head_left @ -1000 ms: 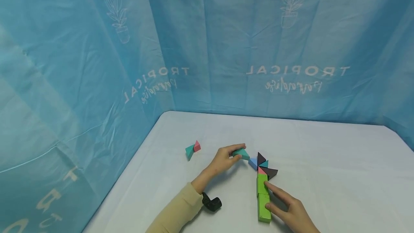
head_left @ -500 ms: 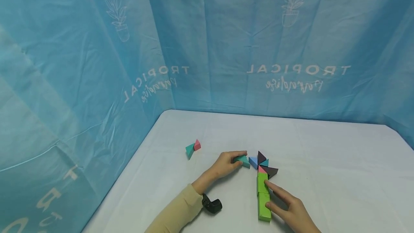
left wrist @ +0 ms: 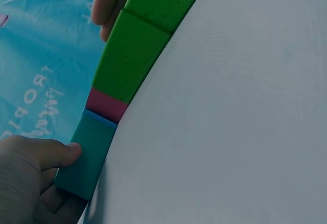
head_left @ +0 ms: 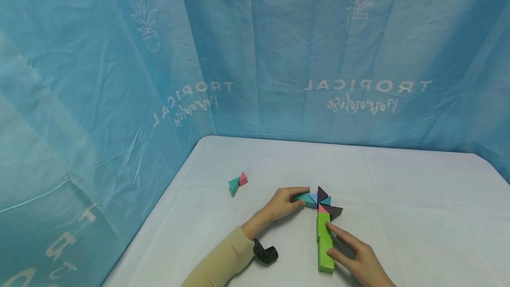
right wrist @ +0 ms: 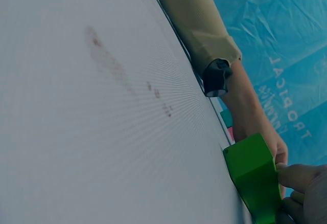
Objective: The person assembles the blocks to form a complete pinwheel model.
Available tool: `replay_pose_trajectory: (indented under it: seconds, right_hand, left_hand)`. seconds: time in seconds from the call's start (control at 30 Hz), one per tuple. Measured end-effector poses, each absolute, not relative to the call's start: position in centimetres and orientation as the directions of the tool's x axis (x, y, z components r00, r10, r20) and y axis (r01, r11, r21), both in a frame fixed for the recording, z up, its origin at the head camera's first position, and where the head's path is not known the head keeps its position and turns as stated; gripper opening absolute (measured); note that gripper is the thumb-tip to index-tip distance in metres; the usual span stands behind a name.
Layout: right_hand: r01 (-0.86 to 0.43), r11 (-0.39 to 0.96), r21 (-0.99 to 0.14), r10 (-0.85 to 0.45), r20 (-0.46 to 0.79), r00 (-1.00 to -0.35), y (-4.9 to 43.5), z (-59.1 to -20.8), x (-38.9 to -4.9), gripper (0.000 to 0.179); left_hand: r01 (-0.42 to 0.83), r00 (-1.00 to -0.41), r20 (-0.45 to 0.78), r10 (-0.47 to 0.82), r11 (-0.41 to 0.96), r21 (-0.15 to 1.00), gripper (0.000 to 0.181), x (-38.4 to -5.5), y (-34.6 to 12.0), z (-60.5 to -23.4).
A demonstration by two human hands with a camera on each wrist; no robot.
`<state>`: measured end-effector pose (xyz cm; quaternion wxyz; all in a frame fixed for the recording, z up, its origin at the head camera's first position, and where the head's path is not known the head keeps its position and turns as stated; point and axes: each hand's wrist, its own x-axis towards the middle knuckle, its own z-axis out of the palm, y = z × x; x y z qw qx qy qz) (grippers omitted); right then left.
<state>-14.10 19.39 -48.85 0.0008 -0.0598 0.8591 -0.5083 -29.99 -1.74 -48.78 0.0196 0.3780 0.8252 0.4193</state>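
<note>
In the head view my left hand (head_left: pixel 283 205) pinches a teal triangular block (head_left: pixel 306 199) between thumb and fingers, its tip against a blue triangular block (head_left: pixel 314 197). Around that spot dark triangles (head_left: pixel 334 211), a small teal triangle (head_left: pixel 326 201) and a pink triangle (head_left: pixel 322 209) form a pinwheel. Below the pink one, two green rectangular blocks (head_left: pixel 326 254) lie end to end in a column. My right hand (head_left: pixel 356 254) touches their right side, index finger at the upper block, thumb at the lower. The left wrist view shows my left thumb on the teal block's side (left wrist: pixel 89 157).
At the table's left lie another teal triangle (head_left: pixel 234 186) and a pink block (head_left: pixel 243 179), touching. A black device (head_left: pixel 266 254) sits at my left sleeve (head_left: pixel 223 256). Blue curtains (head_left: pixel 318 56) hang behind and left of the white table (head_left: pixel 398 211).
My left hand has lowered the teal block to the table and slid it right, up against the blue triangle. My right hand stays at the green blocks.
</note>
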Motion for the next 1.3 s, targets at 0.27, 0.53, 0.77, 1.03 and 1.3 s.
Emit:
replay_pose_trajectory:
  seconds: [0.27, 0.53, 0.77, 1.03, 1.3]
  right_hand:
    - [-0.126, 0.482, -0.867, -0.107, 0.085, -0.991, 19.2, -48.9, -14.2, 0.059]
    - [-0.122, 0.482, -0.868, -0.11, 0.078, -0.991, 19.0, -48.9, -14.2, 0.059]
    - [-0.137, 0.496, -0.858, -0.112, 0.093, -0.989, 18.9, -49.1, -14.2, 0.058]
    - [-0.109, 0.507, -0.855, -0.099, 0.068, -0.993, 19.0, -48.9, -13.9, 0.058]
    - [-0.089, 0.501, -0.861, -0.093, 0.048, -0.994, 19.0, -48.8, -13.9, 0.059]
  left_hand:
    - [0.584, -0.728, 0.257, 0.635, 0.379, 0.718, 0.04, -29.8, -1.8, -48.5]
    - [0.57, -0.737, 0.302, 0.604, 0.317, 0.758, 0.042, -30.0, -2.9, -47.9]
    - [0.588, -0.778, 0.432, 0.455, 0.289, 0.755, 0.037, -30.2, -6.9, -44.2]
    - [0.513, -0.858, 0.474, 0.196, 0.314, 0.799, 0.035, -32.1, -14.4, -39.5]
    - [0.39, -0.914, 0.403, 0.047, 0.376, 0.841, 0.038, -32.7, -18.6, -42.3]
